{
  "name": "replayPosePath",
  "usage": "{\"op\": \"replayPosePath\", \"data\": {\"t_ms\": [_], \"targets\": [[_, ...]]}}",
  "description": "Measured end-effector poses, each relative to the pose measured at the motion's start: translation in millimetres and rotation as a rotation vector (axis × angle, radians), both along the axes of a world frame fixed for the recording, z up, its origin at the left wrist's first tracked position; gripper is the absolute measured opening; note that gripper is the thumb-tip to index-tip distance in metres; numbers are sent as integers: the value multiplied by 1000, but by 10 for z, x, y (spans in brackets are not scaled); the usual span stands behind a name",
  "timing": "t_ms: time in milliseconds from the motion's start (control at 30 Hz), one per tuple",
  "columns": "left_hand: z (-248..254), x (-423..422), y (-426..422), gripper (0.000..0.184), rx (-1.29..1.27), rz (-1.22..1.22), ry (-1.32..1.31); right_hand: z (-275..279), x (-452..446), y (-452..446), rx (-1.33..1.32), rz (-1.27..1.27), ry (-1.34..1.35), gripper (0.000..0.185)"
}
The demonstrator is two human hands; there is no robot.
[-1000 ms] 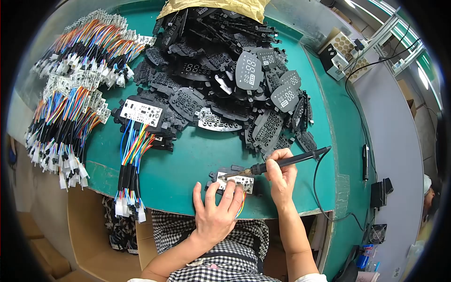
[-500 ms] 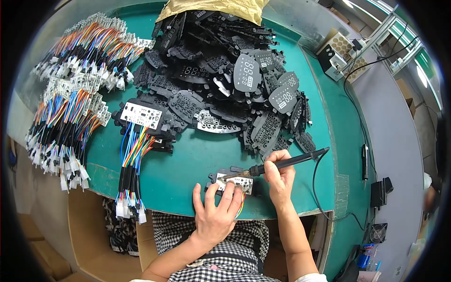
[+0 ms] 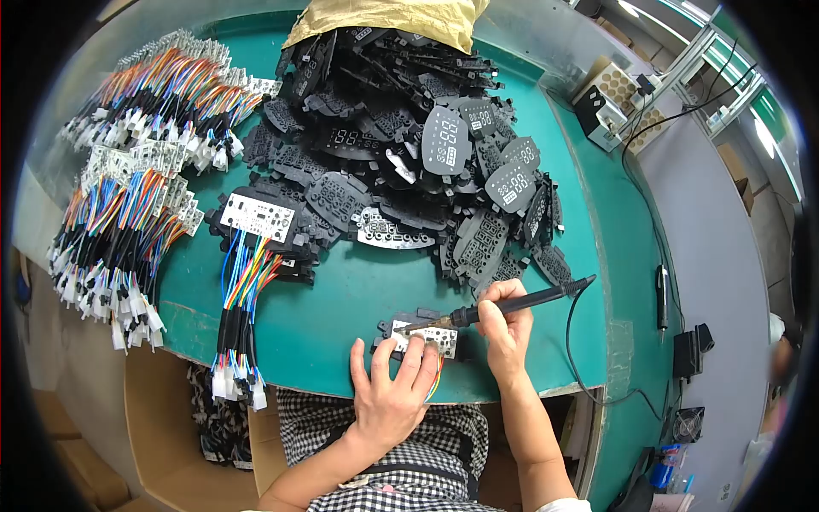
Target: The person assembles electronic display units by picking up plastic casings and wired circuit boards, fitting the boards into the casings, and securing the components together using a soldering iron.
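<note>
A white circuit board point(image 3: 441, 343) lies on a black plastic display panel point(image 3: 385, 329) near the table's front edge. My left hand point(image 3: 394, 392) presses its fingertips onto the board's lower edge and holds it in place. Coloured wires point(image 3: 438, 375) run from the board down beside those fingers. In my right hand point(image 3: 505, 331) is a soldering iron point(image 3: 539, 298), gripped like a pen with its cord trailing right. The iron's tip slants down to the left end of the board, close to my left fingertips; whether it touches is too small to tell.
Black display panels point(image 3: 341, 198) form a big heap behind, spilling from a yellow sack point(image 3: 388, 19). Finished-looking boards with wires point(image 3: 256, 217) stack left of my hands; more wired boards point(image 3: 128, 196) pile far left. The iron's cord point(image 3: 573, 341) loops over the green table point(image 3: 324, 316).
The soldering iron has shifted very slightly, its tip still at the board's left end. My left hand keeps its place on the board. The whole view has tilted a little.
</note>
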State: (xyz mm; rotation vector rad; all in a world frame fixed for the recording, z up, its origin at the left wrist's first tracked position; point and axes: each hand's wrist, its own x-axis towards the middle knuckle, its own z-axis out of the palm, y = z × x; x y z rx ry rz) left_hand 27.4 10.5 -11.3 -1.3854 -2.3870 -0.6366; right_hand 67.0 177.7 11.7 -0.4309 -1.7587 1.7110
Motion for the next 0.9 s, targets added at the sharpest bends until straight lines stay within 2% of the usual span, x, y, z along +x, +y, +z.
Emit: {"op": "replayPosePath", "data": {"t_ms": [133,233,300,333,367,433,567,733,900], "targets": [[115,-17,-33,64,-67,-21,29,40,48,36,-102,-73,186,9],[303,-95,-79,71,-145,-113,-97,55,63,66,-36,-101,331,11],[334,-201,-102,71,-47,-243,-206,51,76,62,-59,-130,319,12],[296,-258,-93,60,23,-249,-203,47,80,60,-78,-160,309,12],[293,-318,-89,40,104,-248,-226,41,84,57,-82,-161,308,12],[155,-411,-77,19,262,-178,-295,22,101,43,-84,-121,209,12],[167,-439,-76,21,288,-136,-375,-40,103,28,-21,11,75,10],[148,-424,-64,28,335,-98,-401,7,82,-25,-26,18,48,10],[115,-433,-76,26,318,-117,-382,-10,85,-12,1,24,38,10]]}}
